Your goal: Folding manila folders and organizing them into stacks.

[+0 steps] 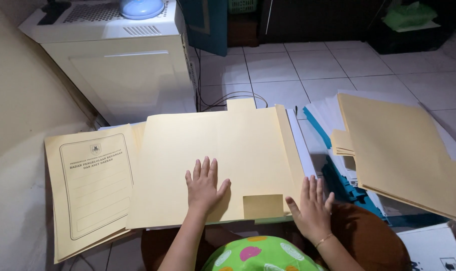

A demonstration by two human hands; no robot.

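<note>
A printed folder cover is seen at the left, partly tucked under the open folder, which is spread flat over the person's lap. The left hand is laid flat on the folder's lower middle, its 5 fingers stretched out and slightly spread, with nothing gripped. Just right of it, a small square flap is folded up from the folder's bottom edge. A similar tab sticks out from the top edge. The right hand is pressed palm down at the folder's lower right corner, its fingers released and extended, partly resting over the edge; a thin bracelet is worn on its wrist. White sheets show along the folder's right edge. Further right, a pile of folders is stacked on white and blue papers on the tiled floor. A white cabinet stands at the upper left.
</note>
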